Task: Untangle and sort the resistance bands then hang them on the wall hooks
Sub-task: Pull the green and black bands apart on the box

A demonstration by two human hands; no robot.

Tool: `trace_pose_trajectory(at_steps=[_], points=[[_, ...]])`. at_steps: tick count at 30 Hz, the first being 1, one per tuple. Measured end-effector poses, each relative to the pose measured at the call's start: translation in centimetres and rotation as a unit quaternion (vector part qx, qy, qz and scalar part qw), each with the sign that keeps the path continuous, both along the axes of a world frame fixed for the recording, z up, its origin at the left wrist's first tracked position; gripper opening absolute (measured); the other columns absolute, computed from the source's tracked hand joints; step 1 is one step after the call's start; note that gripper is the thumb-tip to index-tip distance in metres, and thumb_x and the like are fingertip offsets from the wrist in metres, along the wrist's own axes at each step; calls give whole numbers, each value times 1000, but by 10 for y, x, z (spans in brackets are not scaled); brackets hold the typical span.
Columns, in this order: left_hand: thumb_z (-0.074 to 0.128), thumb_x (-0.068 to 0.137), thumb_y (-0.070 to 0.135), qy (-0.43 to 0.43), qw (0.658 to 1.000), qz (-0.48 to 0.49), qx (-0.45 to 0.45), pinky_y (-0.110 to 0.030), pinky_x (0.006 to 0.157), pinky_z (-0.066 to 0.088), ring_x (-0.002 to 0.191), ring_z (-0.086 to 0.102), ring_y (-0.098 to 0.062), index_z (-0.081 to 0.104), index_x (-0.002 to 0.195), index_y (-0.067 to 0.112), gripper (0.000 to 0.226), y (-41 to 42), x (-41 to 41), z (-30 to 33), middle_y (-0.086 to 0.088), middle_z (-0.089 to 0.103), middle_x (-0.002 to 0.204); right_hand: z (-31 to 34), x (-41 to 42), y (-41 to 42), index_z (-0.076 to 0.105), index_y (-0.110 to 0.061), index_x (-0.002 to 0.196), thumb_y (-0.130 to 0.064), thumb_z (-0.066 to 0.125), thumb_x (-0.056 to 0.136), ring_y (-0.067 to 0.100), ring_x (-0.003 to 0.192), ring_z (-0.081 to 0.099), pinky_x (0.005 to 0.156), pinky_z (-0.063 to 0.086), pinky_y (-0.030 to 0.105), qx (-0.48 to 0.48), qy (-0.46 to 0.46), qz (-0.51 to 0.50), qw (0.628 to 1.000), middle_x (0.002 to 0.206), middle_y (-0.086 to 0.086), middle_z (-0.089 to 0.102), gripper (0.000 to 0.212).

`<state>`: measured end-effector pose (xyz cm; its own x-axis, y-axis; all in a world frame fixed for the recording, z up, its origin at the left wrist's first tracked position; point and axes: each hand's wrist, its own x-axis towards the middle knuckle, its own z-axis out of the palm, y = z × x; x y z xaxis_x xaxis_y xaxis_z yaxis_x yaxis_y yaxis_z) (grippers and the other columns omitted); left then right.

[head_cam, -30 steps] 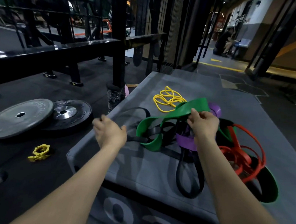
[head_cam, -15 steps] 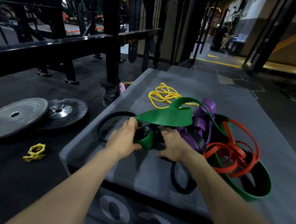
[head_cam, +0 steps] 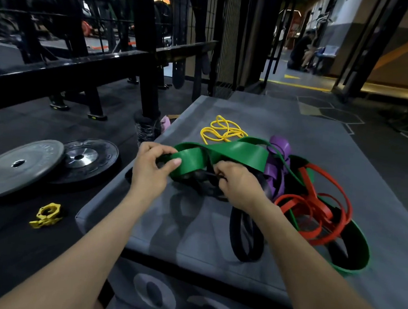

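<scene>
One band looks sorted so far: the yellow band lies alone on the surface, beyond both hands. Left hand pinches the green band; right hand, just beside it, is curled into the black band. Purple band and red band sit tangled to its right. Nothing's hung yet, no hooks visible.

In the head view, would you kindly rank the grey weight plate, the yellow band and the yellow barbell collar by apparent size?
1. grey weight plate, clearly largest.
2. yellow band, a loose coil.
3. yellow barbell collar, smallest, though it lies nearer the camera than the band, so that gap is less certain.
</scene>
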<state>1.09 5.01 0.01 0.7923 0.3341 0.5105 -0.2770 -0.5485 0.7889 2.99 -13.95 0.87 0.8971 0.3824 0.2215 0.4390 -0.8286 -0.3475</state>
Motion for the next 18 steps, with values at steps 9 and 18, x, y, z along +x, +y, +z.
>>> trace_pose_trajectory(at_steps=[9, 18], points=[[67, 79, -1, 88, 973, -121, -178, -18, 80, 41, 81, 52, -6, 60, 75, 27, 28, -15, 5, 0, -6, 54, 98, 13, -4, -24, 66, -20, 107, -12, 57, 83, 33, 107, 59, 88, 50, 39, 5, 25, -39, 999, 111, 10, 67, 28], [69, 77, 11, 132, 987, -23, 85, -43, 94, 43, 100, 54, -30, 53, 74, 27, 23, 5, -2, -14, -1, 52, 96, 28, -23, -32, 56, -15, 107, -34, 73, 75, 28, 100, 60, 78, 47, 37, 66, -85, -141, 984, 104, 5, 64, 40]])
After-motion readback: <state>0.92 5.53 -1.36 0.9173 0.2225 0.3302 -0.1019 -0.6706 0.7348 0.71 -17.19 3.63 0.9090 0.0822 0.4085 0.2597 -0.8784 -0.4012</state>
